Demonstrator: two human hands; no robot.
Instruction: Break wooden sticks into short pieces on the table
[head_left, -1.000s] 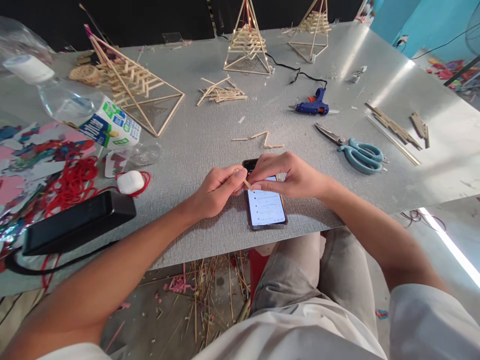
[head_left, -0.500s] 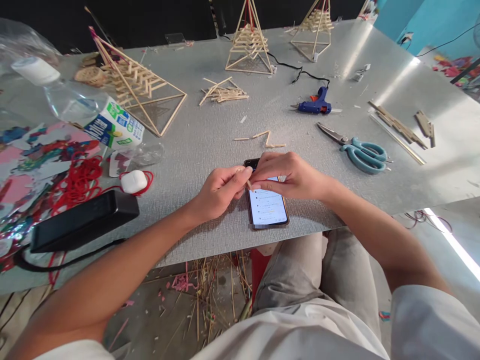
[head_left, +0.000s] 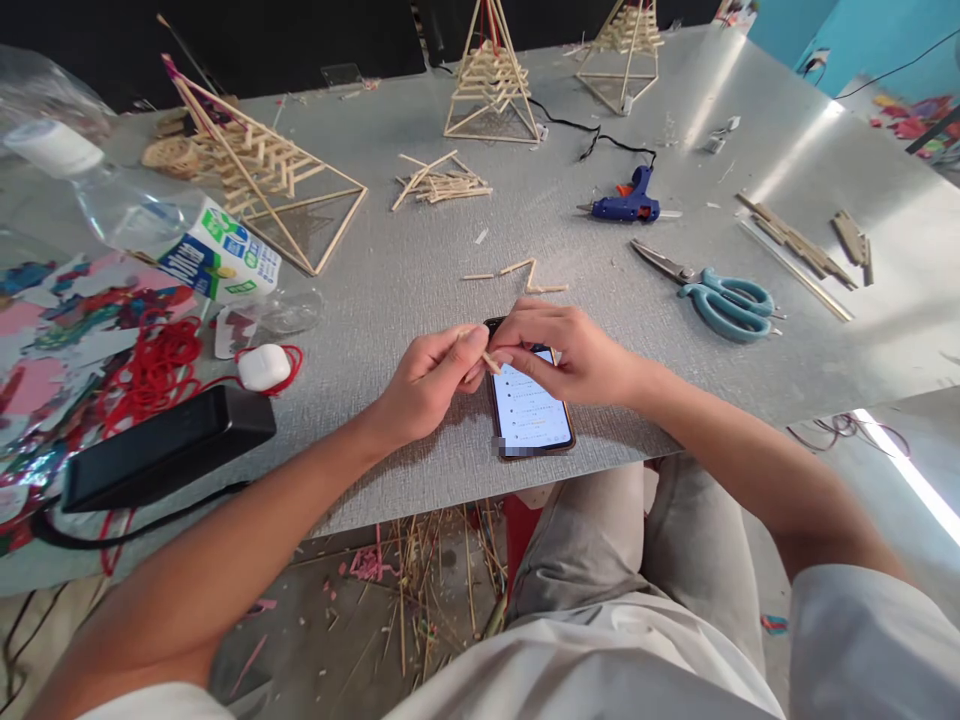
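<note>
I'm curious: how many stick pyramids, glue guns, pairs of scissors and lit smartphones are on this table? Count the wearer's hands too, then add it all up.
Stick pyramids: 3
Blue glue gun: 1
Teal-handled scissors: 1
Lit smartphone: 1
Hands: 2
Total: 8

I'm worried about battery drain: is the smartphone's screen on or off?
On. The smartphone's screen glows white with lines of text, partly hidden by the right hand.
</note>
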